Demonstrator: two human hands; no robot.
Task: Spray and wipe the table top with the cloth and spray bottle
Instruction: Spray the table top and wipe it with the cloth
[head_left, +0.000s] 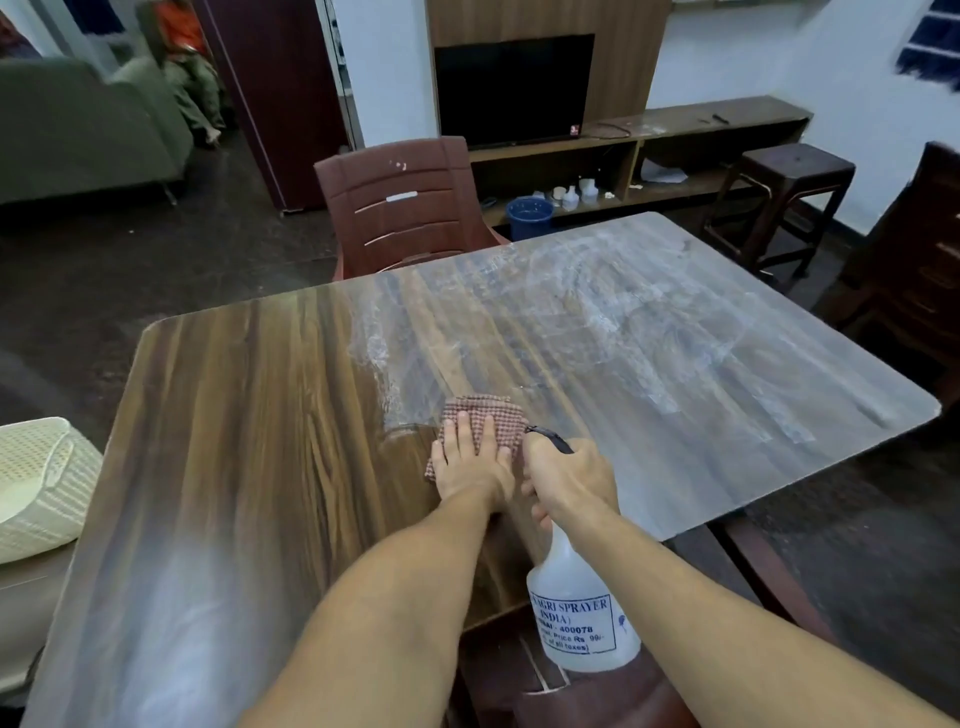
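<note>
A wooden table top (249, 415) fills the middle of the view, with wet streaks across its right half. My left hand (470, 462) presses flat, fingers straight, on a red checked cloth (488, 415) lying on the table near its middle. Just to the right, my right hand (569, 480) grips the neck of a translucent white spray bottle (582, 618) with a printed label. Its black nozzle (550, 439) points forward over the table beside the cloth. The bottle's body hangs above the table's near edge.
A brown plastic chair (400, 208) stands at the table's far side. A white woven basket (41, 483) sits at the left. Behind are a TV unit (514, 88), a blue bucket (530, 215) and a dark stool (784, 192). Another chair seat shows below the bottle.
</note>
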